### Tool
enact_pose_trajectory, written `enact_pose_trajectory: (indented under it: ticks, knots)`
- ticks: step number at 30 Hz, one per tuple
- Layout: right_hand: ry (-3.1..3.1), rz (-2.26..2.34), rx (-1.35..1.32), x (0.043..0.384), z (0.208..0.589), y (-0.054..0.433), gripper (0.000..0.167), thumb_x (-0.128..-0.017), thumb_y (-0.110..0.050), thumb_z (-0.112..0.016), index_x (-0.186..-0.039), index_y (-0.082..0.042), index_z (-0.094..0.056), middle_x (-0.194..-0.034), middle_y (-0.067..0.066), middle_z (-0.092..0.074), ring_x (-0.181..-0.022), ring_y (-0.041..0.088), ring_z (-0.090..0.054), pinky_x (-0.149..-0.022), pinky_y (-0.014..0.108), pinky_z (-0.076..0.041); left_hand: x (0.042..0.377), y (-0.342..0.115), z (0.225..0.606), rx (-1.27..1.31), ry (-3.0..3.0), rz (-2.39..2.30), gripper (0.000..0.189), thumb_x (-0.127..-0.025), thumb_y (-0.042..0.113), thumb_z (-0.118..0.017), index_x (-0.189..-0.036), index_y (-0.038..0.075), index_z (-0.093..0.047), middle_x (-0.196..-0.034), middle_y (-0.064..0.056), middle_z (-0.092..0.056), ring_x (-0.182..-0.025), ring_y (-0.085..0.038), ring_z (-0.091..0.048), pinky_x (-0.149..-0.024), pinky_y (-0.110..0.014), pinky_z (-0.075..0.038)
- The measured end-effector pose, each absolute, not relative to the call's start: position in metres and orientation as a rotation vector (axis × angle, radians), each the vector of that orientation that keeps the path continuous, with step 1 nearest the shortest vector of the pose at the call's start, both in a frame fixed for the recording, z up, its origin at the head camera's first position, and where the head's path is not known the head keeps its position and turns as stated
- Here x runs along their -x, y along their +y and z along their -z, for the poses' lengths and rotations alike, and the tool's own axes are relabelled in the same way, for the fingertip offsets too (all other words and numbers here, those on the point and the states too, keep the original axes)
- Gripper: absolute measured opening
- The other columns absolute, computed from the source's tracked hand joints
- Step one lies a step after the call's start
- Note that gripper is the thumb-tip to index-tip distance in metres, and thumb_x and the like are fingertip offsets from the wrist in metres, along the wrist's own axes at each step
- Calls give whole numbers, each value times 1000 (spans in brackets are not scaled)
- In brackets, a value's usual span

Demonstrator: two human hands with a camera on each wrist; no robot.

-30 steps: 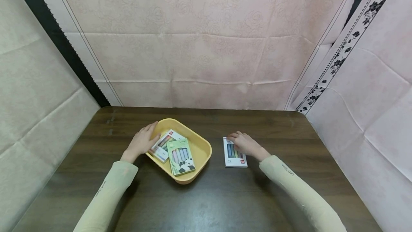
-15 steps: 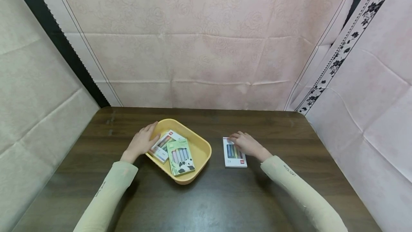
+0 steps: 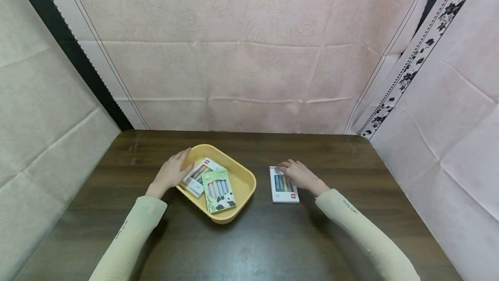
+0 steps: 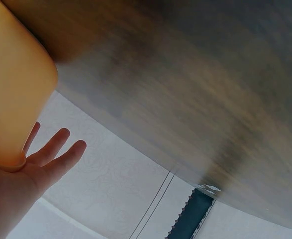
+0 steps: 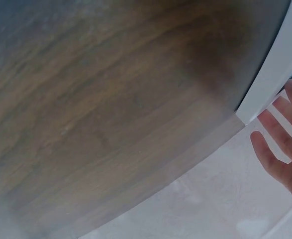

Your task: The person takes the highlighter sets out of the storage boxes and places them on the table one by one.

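Observation:
My left hand [image 3: 170,173] rests against the left rim of a yellow plastic tray [image 3: 241,177], its thumb over the inside edge. In the left wrist view, the fingers [image 4: 56,144] are straight and spread beside the tray wall. Inside the tray, a green box [image 3: 219,190] with a panda and coloured sticks printed on it partly covers a white box of coloured sticks [image 3: 192,185]. My right hand [image 3: 298,174] lies over the upper part of another flat white box [image 3: 286,196] picturing coloured sticks. The right wrist view has its fingers [image 5: 280,134] spread near that box's end; the thumb's contact is hidden.
The dark brown wooden table [image 3: 249,250] carries the tray left of centre and the single white box to its right. Pale patterned cloth [image 3: 241,56] hangs behind the table's far edge, with more cloth at both sides.

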State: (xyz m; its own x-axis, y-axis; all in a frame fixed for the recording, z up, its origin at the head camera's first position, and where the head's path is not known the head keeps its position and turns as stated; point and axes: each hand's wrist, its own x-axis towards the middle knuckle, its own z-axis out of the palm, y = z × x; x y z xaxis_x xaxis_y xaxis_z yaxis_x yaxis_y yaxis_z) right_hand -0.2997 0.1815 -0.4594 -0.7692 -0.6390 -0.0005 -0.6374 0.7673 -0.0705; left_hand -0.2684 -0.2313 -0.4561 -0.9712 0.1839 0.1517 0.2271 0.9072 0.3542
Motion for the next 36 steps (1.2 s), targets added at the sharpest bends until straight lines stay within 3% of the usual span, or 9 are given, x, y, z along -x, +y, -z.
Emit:
enact_pose_trajectory:
  ticks: [11, 21, 36]
  knots:
    - [2946, 133, 1099, 301, 458, 184, 32, -85, -11, -59, -116, -16, -60, -119, 6, -59, -110, 26, -53, -91, 53, -40, 268, -231, 456, 312, -2964, 579, 60, -93, 35, -41, -141, 5, -23, -140, -24, -33, -122, -46, -35, -97, -59, -30]
    - [2969, 198, 1176, 304, 459, 188, 30, -82, -13, -63, -112, -13, -62, -113, 7, -62, -102, 23, -56, -82, 41, -47, 268, -231, 454, 321, -2967, 580, 60, -93, 35, -42, -141, 5, -23, -139, -24, -33, -122, -46, -35, -97, -59, -30]
    - [3026, 199, 1251, 303, 455, 190, 29, -82, -15, -64, -110, -10, -63, -108, 7, -64, -97, 23, -57, -78, 40, -48, 269, -232, 457, 313, -2976, 582, 61, -93, 37, -41, -141, 6, -23, -140, -23, -33, -123, -45, -35, -98, -58, -30]
